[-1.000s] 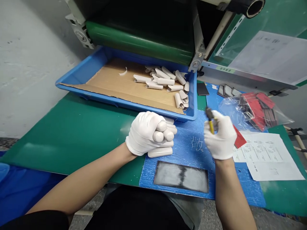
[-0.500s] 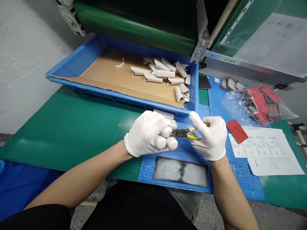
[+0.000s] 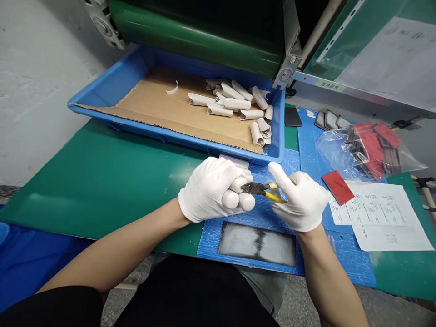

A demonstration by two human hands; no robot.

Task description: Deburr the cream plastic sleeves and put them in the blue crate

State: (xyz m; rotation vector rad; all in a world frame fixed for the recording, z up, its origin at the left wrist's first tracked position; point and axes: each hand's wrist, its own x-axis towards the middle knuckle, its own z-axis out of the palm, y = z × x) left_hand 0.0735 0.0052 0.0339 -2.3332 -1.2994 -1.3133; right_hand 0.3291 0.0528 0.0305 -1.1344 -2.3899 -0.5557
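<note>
White gloves point(image 3: 211, 190), yellow-handled pliers point(image 3: 274, 195), speckled blue mat point(image 3: 262, 215)

The pliers point(image 3: 256, 188) have yellow handles and a dark metal nose. The right hand point(image 3: 301, 202) grips them, with the nose pointing to 9 o'clock, right by the left hand point(image 3: 209, 190). That hand curls around a white tube point(image 3: 234, 161), which peeks out at 12 o'clock.

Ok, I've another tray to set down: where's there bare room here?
The widest bare patch is the green mat left of the left hand, in front of the blue tray. The tray's cardboard liner is also bare left of the white rolled tubes. Crowded: right of the right hand, around the papers and plastic bag.
</note>
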